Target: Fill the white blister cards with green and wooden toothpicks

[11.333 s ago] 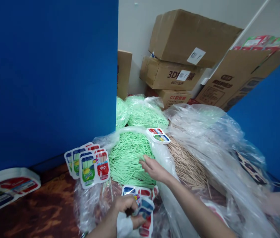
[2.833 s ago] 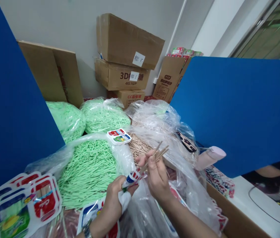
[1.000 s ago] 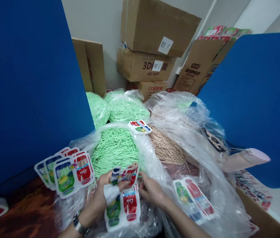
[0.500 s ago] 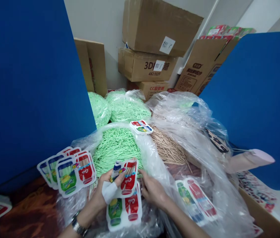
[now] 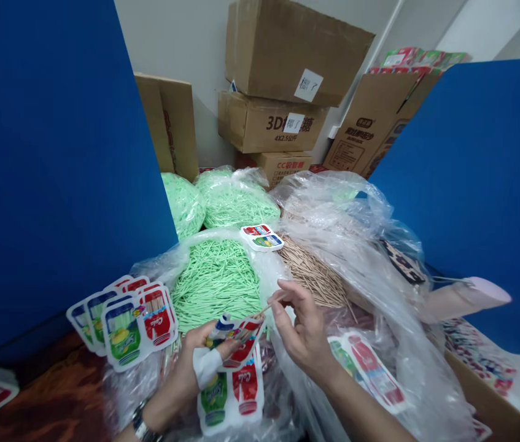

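My left hand (image 5: 204, 356), with white tape round it, grips a printed pouch (image 5: 244, 344) with blue and red halves, tilted over another pouch (image 5: 232, 396). Just right of the pouch's top edge, my right hand (image 5: 303, 325) pinches thin brown sticks (image 5: 269, 306) whose lower ends meet the pouch opening. Green sticks (image 5: 218, 279) fill an open plastic bag behind my hands. Brown sticks (image 5: 310, 270) lie in a bag to its right. A small stack of pouches (image 5: 262, 237) rests between the two bags.
Overlapping filled pouches (image 5: 124, 331) lie at left, and more pouches (image 5: 368, 371) at right. Blue panels (image 5: 57, 184) stand on both sides. Cardboard boxes (image 5: 273, 123) are stacked at the back. A pale tube-shaped object (image 5: 466, 299) juts out at right.
My right hand has risen and turned, now pinching sticks at the pouch's top. The pouch in my left hand has tipped and its opening now faces my right hand.
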Tool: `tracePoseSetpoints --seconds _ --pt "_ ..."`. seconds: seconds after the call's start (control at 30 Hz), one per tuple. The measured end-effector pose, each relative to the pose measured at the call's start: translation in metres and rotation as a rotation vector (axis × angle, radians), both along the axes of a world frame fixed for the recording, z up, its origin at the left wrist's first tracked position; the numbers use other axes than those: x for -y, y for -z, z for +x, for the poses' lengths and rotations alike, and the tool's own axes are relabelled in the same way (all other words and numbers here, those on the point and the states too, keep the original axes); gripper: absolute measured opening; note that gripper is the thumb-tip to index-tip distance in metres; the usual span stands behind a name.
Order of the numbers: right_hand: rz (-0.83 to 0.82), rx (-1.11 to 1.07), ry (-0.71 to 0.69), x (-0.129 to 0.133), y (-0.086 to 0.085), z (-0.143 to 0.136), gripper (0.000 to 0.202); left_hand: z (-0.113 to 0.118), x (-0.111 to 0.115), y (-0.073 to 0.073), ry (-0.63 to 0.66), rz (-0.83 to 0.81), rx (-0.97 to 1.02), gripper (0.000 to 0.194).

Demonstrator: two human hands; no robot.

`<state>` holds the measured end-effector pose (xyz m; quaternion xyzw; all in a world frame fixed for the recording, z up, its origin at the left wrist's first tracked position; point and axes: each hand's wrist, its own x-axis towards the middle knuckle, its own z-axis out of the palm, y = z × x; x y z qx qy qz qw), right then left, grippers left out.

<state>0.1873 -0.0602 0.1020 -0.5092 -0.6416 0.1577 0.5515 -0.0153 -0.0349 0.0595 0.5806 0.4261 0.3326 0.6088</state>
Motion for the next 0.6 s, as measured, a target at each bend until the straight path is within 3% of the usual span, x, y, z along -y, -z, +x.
tracePoseSetpoints --seconds 0.17,0.33,0.47,0.53,0.6 --pt "0.07 0.169 -0.006 -0.003 -0.001 -0.008 0.038 -0.003 -0.002 0.004 -0.007 0.024 -0.011 0.018" --pt "0.08 0.342 -0.148 -0.003 -0.005 -0.007 0.025 -0.003 -0.002 -0.002 -0.098 0.072 -0.011 0.017" --pt "-0.164 0.142 -0.16 -0.006 0.01 0.002 0.038 -0.003 -0.003 -0.006 -0.142 0.004 0.081 0.017" --pt "-0.296 0.031 -0.186 -0.007 0.018 0.003 0.027 -0.003 -0.005 -0.002 -0.188 -0.019 0.121 0.019" --pt "-0.316 -0.001 -0.171 -0.007 0.02 0.0 0.016 -0.002 -0.008 0.005 -0.237 -0.018 0.138 0.022"
